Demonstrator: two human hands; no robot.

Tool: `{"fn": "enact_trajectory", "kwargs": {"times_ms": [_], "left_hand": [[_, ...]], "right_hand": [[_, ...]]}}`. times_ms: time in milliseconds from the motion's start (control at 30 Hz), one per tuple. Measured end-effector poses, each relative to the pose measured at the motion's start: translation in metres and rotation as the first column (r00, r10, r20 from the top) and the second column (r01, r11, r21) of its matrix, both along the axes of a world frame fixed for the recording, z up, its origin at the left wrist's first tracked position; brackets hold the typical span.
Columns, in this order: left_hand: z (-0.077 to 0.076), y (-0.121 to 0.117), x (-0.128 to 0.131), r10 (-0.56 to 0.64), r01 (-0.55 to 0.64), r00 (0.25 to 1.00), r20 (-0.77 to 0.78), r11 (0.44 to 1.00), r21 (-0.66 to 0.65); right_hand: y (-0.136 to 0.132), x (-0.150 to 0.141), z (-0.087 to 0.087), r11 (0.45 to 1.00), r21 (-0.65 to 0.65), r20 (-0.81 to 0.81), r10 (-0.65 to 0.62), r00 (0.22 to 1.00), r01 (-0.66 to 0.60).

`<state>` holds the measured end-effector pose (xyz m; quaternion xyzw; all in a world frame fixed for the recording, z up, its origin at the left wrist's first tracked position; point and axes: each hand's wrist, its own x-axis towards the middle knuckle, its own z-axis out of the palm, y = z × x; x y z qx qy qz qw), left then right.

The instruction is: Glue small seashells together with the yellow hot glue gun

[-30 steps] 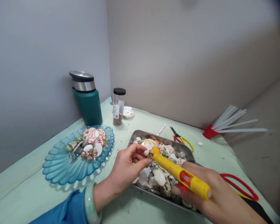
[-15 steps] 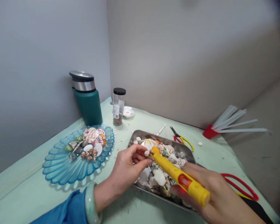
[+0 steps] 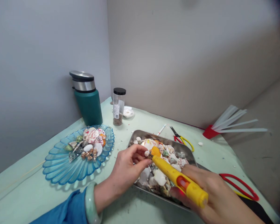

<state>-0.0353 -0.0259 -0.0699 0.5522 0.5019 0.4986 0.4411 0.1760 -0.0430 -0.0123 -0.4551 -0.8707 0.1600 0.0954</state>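
Note:
Between the thumb and fingertips of my left hand (image 3: pixel 128 165) is a small whitish spiral shell (image 3: pixel 147 153), held over the metal tray. My right hand (image 3: pixel 207 183) is wrapped round a yellow glue gun (image 3: pixel 171 171), its tip pointing at the small shell, close to my left fingertips. Whether the tip touches the shell I cannot tell. A red light glows by my right thumb. Below both hands lies the metal tray (image 3: pixel 189 152), filled with mixed seashells (image 3: pixel 160 176); an orange shell (image 3: pixel 155 151) shows just behind the glue gun's tip.
On the left stands a blue scalloped plate (image 3: pixel 58 168) with shells. Behind are a teal bottle (image 3: pixel 88 107) and a black-lidded jar (image 3: pixel 119 107). Pliers (image 3: pixel 183 140) lie behind the tray, a red cup (image 3: pixel 210 132) of glue sticks (image 3: pixel 233 119) at right, and red handles (image 3: pixel 242 183) at lower right.
The glue gun's tip has drawn back slightly from the small shell, and my right hand has shifted a little with it. My left hand stays in place.

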Motion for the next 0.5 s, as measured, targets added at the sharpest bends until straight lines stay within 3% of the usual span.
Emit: {"fn": "enact_trajectory", "kwargs": {"times_ms": [500], "left_hand": [[0.0, 0.0001, 0.0001, 0.003, -0.003, 1.0, -0.004, 1.0, 0.004]], "right_hand": [[0.0009, 0.0004, -0.0012, 0.999, 0.042, -0.004, 0.003, 1.0, -0.003]]}}
